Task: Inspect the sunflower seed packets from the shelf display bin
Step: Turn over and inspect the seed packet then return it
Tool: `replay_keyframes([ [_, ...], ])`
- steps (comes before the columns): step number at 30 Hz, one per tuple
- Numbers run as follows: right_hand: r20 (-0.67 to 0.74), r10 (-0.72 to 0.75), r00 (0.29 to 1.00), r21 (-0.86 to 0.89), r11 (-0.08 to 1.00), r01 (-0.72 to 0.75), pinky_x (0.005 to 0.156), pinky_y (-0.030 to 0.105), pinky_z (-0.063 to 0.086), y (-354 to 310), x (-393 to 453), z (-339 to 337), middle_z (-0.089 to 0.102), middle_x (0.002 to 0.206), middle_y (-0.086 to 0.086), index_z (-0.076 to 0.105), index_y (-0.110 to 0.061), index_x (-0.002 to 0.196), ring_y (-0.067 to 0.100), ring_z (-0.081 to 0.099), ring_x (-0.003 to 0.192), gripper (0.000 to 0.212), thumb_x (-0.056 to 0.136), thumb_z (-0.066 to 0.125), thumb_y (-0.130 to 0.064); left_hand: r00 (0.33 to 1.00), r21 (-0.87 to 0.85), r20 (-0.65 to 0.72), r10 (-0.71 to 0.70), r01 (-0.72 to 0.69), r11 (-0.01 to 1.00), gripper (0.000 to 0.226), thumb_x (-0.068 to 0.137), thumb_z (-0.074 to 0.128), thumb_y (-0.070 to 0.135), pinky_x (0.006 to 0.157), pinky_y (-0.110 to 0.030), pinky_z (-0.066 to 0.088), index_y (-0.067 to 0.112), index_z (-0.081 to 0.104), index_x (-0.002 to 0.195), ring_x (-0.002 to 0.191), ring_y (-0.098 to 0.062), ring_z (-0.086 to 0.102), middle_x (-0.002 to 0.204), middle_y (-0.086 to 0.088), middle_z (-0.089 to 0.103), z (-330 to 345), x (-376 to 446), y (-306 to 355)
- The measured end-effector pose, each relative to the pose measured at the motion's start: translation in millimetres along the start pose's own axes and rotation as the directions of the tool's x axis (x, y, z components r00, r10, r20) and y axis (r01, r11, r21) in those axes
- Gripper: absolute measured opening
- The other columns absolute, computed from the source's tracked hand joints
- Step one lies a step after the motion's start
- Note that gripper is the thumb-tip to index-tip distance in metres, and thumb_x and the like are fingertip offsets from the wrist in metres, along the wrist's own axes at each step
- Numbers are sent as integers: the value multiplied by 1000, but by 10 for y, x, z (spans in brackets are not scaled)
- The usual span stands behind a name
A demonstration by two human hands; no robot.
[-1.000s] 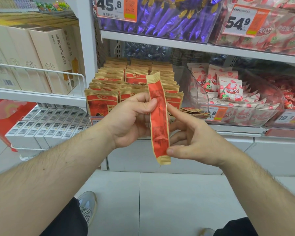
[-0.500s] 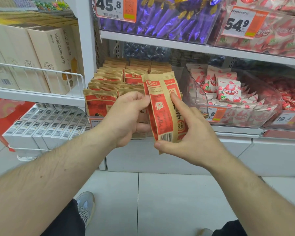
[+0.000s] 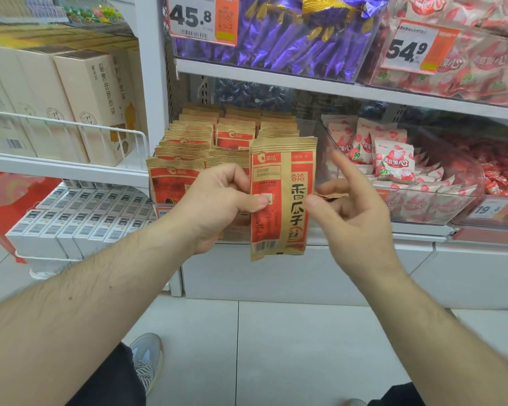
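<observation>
Pale tiled floor point(image 3: 276, 347) is seen at the bottom, with a grey patterned shoe point(image 3: 147, 361) at its lower left edge, below a white store shelving unit point(image 3: 305, 273). Nearest above the floor, one sunflower seed packet point(image 3: 282, 197) is held upright, its printed face and barcode turned toward the camera, in front of the shelf's front edge. The left hand point(image 3: 217, 203) is clamped on the packet's left edge, thumb pressed on the face, fingers curled behind. The right hand point(image 3: 352, 209) is loose at the packet's right edge, fingers apart, index finger raised; whether its thumb touches the packet cannot be told. Behind, the display bin point(image 3: 318, 126) at the left end of the middle shelf is filled with rows of matching brown-and-red packets point(image 3: 185, 148). To its right, a clear bin of pink-and-white candy bags point(image 3: 393, 159) is seen. Farther up, purple wrapped sweets point(image 3: 291, 39) and price tags 45.8 point(image 3: 191, 16) and 54.9 point(image 3: 405, 51) are shown. Cream boxes point(image 3: 79, 98) are stacked at far left.
</observation>
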State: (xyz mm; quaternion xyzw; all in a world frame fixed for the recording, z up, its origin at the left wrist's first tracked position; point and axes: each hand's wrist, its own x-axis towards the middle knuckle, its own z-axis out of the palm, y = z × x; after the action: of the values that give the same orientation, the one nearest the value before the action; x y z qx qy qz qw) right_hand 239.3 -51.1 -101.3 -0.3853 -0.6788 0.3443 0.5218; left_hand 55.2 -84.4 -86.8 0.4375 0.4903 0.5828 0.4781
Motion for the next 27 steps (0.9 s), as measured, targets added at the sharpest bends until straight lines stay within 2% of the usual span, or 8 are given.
replay_keyframes([
  [2, -33, 42, 999, 53, 998, -40, 62, 22, 50, -44, 33, -35, 64, 91, -1, 63, -28, 117, 3, 53, 63, 29, 91, 68, -16, 999, -29, 29, -31, 32, 999, 36, 79, 67, -13, 54, -30, 58, 11, 43, 67, 76, -23, 75, 83, -7, 76, 11, -5, -6],
  [4, -25, 60, 998, 79, 995, -58, 59, 16, 47, -71, 48, -64, 65, 83, -5, 68, -18, 109, -2, 56, 59, 16, 95, 60, -14, 996, -45, 63, -60, 63, 997, 37, 78, 66, -14, 54, -32, 58, 10, 43, 64, 75, -24, 74, 81, -8, 75, 20, -4, -17],
  [8, -12, 61, 998, 90, 994, -60, 56, 12, 44, -74, 58, -97, 64, 64, -18, 71, -10, 97, -2, 57, 58, 21, 100, 51, -16, 985, -27, 142, -102, 107, 994, 34, 68, 71, -10, 57, -33, 59, 11, 45, 62, 74, -27, 71, 73, -9, 71, 39, -9, -26],
  [11, -35, 39, 999, 73, 997, -36, 57, 17, 47, -73, 55, -98, 64, 63, -12, 71, -13, 86, 2, 56, 60, 27, 101, 50, -22, 971, -3, 202, -126, 130, 992, 29, 54, 73, -1, 60, -35, 60, 11, 47, 59, 73, -29, 70, 71, -10, 70, 52, -24, -46],
  [14, -50, 20, 999, 54, 998, -18, 57, 15, 48, -86, 52, -102, 67, 65, -12, 70, -16, 79, 1, 60, 61, 29, 100, 51, -20, 964, 2, 225, -141, 144, 990, 27, 53, 73, 0, 57, -35, 59, 13, 50, 53, 75, -31, 71, 75, -14, 70, 59, -30, -68],
  [22, -33, 25, 999, 64, 998, -23, 55, 13, 47, -84, 51, -110, 67, 62, -13, 68, -13, 77, -1, 60, 58, 27, 99, 53, -16, 966, -19, 217, -138, 145, 989, 24, 61, 70, 5, 53, -29, 57, 12, 47, 64, 63, -20, 70, 68, -8, 70, 67, -19, -78],
  [27, 18, 41, 999, 63, 997, -42, 56, 11, 46, -95, 44, -104, 69, 65, -15, 71, -8, 88, -3, 61, 58, 19, 98, 55, -12, 972, -59, 198, -126, 140, 988, 22, 63, 69, 7, 50, -27, 56, 12, 47, 64, 57, -17, 67, 63, -6, 68, 56, -13, -72],
])
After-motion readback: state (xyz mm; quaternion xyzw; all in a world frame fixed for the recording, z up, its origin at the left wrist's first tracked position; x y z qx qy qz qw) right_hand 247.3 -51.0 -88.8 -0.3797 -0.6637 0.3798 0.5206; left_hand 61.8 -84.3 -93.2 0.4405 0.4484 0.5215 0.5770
